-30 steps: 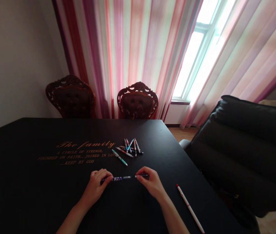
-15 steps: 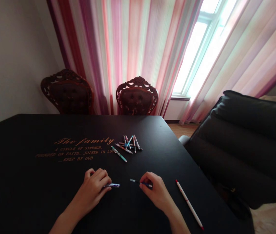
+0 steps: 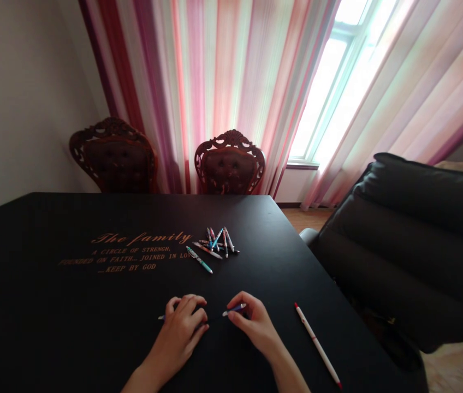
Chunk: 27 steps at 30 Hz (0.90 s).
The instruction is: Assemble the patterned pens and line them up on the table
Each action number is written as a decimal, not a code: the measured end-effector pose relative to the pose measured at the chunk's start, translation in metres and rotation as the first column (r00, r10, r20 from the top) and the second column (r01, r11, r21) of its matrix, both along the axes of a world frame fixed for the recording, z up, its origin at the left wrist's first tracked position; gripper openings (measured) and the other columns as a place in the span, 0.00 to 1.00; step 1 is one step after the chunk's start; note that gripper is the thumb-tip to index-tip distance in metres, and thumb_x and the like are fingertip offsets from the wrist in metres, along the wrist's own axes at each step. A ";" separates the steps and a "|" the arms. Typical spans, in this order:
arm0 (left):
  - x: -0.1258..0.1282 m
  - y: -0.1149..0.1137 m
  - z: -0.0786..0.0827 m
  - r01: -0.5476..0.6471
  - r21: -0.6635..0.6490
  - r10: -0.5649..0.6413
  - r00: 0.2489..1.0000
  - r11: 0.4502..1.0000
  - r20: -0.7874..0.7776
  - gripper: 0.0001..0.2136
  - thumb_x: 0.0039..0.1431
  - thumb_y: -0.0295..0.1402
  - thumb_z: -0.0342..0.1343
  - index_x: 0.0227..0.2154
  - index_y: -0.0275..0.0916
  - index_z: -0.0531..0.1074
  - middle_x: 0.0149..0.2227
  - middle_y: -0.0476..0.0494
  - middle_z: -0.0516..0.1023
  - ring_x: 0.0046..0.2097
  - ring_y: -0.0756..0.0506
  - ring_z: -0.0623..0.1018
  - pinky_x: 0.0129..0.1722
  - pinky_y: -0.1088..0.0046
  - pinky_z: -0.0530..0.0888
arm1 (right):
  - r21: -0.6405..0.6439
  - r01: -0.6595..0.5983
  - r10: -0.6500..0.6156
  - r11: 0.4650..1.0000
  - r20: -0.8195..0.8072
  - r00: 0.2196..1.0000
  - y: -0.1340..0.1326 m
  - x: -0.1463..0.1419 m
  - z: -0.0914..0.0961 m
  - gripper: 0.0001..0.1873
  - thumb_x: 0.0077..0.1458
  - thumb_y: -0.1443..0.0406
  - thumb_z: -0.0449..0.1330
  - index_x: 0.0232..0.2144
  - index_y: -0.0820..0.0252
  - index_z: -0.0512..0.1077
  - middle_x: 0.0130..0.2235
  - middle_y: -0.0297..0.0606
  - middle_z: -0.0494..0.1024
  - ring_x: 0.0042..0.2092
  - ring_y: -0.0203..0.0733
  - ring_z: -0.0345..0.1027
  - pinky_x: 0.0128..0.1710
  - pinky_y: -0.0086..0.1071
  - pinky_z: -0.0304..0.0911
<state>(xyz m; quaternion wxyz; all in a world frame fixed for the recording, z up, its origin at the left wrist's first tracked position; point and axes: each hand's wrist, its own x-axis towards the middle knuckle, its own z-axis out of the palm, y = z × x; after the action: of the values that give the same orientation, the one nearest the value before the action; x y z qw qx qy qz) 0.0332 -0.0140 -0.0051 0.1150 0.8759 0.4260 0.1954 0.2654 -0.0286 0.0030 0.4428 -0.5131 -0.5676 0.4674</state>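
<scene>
My left hand (image 3: 184, 326) is closed, palm down, over a pen (image 3: 161, 317). Only one pale bluish end of that pen pokes out on the left; the rest is hidden under the fingers. A short blue pen piece (image 3: 235, 310) with pale ends is pinched between the thumb and fingers of my right hand (image 3: 256, 322). A narrow gap separates the two hands, low over the black table (image 3: 104, 322). Beyond them a green pen (image 3: 200, 260) lies slanted beside a heap of several patterned pens (image 3: 217, 240).
A long white pen with red ends (image 3: 317, 345) lies on the table to the right of my right hand. Two carved chairs (image 3: 230, 164) stand at the far edge. A black recliner (image 3: 403, 240) is on the right. Gold lettering (image 3: 141, 238) marks the tabletop.
My left hand has shifted right, and its pen now shows on the left instead of the right. The piece in my right hand has turned, its left end now lower. The other pens lie as before.
</scene>
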 end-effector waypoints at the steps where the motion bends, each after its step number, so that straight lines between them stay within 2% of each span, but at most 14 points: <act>1: 0.000 0.000 -0.002 -0.015 0.000 0.015 1.000 1.000 0.006 0.03 0.61 0.30 0.53 0.34 0.46 0.71 0.50 0.45 0.74 0.55 0.38 0.69 0.53 0.53 0.58 | 0.013 0.046 -0.045 0.999 -0.026 0.999 0.001 0.004 -0.001 0.12 0.51 0.57 0.65 0.35 0.60 0.76 0.30 0.35 0.76 0.33 0.40 0.67 0.34 0.31 0.62; 3: -0.003 0.001 -0.006 -0.051 -0.004 0.051 0.999 0.999 0.019 0.01 0.61 0.32 0.54 0.34 0.45 0.70 0.50 0.44 0.74 0.54 0.38 0.69 0.52 0.52 0.58 | 0.050 0.135 -0.133 0.990 -0.037 0.990 0.003 0.013 -0.004 0.13 0.52 0.57 0.64 0.37 0.59 0.75 0.32 0.37 0.76 0.34 0.41 0.67 0.35 0.32 0.63; 5: -0.007 0.002 -0.010 -0.086 -0.003 0.086 0.996 0.996 0.035 0.01 0.60 0.33 0.56 0.33 0.45 0.70 0.49 0.44 0.74 0.54 0.37 0.70 0.52 0.52 0.59 | 0.104 0.184 -0.190 0.977 0.050 0.981 0.006 0.020 -0.008 0.11 0.52 0.58 0.63 0.36 0.58 0.76 0.32 0.37 0.76 0.34 0.42 0.67 0.36 0.34 0.63; 8: -0.010 0.003 -0.015 -0.101 0.017 0.100 0.994 0.995 0.053 0.02 0.60 0.35 0.56 0.32 0.44 0.70 0.49 0.43 0.74 0.53 0.37 0.70 0.51 0.54 0.60 | 0.187 0.180 -0.228 0.966 0.278 0.933 0.009 0.022 -0.013 0.05 0.50 0.63 0.63 0.31 0.55 0.77 0.29 0.36 0.75 0.33 0.43 0.66 0.43 0.40 0.63; 10: -0.009 0.003 -0.016 -0.100 0.030 0.098 0.993 0.995 0.058 0.02 0.60 0.35 0.56 0.33 0.44 0.70 0.48 0.43 0.74 0.53 0.38 0.70 0.51 0.54 0.60 | 0.195 0.172 -0.230 0.966 0.333 0.915 0.009 0.019 -0.016 0.04 0.50 0.64 0.63 0.30 0.54 0.77 0.29 0.35 0.76 0.32 0.43 0.66 0.44 0.41 0.62; 14: -0.007 0.002 -0.014 -0.110 -0.004 0.110 0.993 0.994 0.053 0.02 0.61 0.35 0.55 0.33 0.45 0.70 0.49 0.43 0.74 0.53 0.38 0.71 0.52 0.54 0.61 | 0.070 0.150 -0.159 0.986 0.150 0.976 0.008 0.010 -0.016 0.10 0.50 0.59 0.64 0.33 0.58 0.78 0.30 0.37 0.77 0.32 0.42 0.67 0.34 0.34 0.63; 17: -0.008 0.001 -0.013 -0.115 -0.016 0.115 0.992 0.993 0.056 0.02 0.61 0.35 0.55 0.34 0.46 0.71 0.49 0.44 0.75 0.53 0.37 0.71 0.52 0.53 0.61 | -0.010 0.110 -0.110 0.994 -0.022 0.994 0.005 0.005 -0.012 0.14 0.49 0.56 0.66 0.34 0.60 0.77 0.29 0.36 0.76 0.31 0.39 0.66 0.32 0.31 0.61; 22: -0.005 -0.002 -0.003 -0.069 0.019 0.066 0.990 0.997 0.126 0.11 0.62 0.39 0.55 0.46 0.50 0.71 0.50 0.44 0.76 0.53 0.38 0.72 0.54 0.54 0.61 | -0.051 -0.008 -0.004 0.999 -0.223 0.975 0.000 -0.007 0.001 0.17 0.48 0.52 0.67 0.33 0.60 0.78 0.28 0.35 0.76 0.30 0.37 0.66 0.31 0.29 0.60; 24: -0.001 -0.005 0.003 -0.012 -0.015 0.015 0.986 1.000 0.163 0.17 0.62 0.42 0.55 0.53 0.51 0.68 0.51 0.43 0.75 0.54 0.38 0.71 0.55 0.54 0.60 | -0.068 -0.104 0.080 0.992 -0.296 0.952 -0.003 -0.014 0.003 0.17 0.49 0.52 0.67 0.32 0.61 0.77 0.28 0.35 0.76 0.30 0.37 0.67 0.32 0.29 0.61; 27: 0.006 -0.011 0.006 0.079 -0.105 -0.052 0.970 0.991 0.236 0.21 0.60 0.44 0.57 0.56 0.53 0.65 0.51 0.43 0.74 0.54 0.38 0.71 0.57 0.54 0.60 | -0.118 -0.226 0.163 0.967 -0.396 0.904 -0.007 -0.023 -0.001 0.19 0.47 0.51 0.68 0.29 0.62 0.75 0.27 0.35 0.76 0.27 0.34 0.67 0.31 0.28 0.61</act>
<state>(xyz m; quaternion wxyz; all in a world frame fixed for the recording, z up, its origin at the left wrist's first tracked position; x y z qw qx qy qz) 0.0391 -0.0255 0.0012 0.2202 0.8526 0.3908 0.2681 0.2422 -0.0353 0.0018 0.4531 -0.3868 -0.4789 0.6448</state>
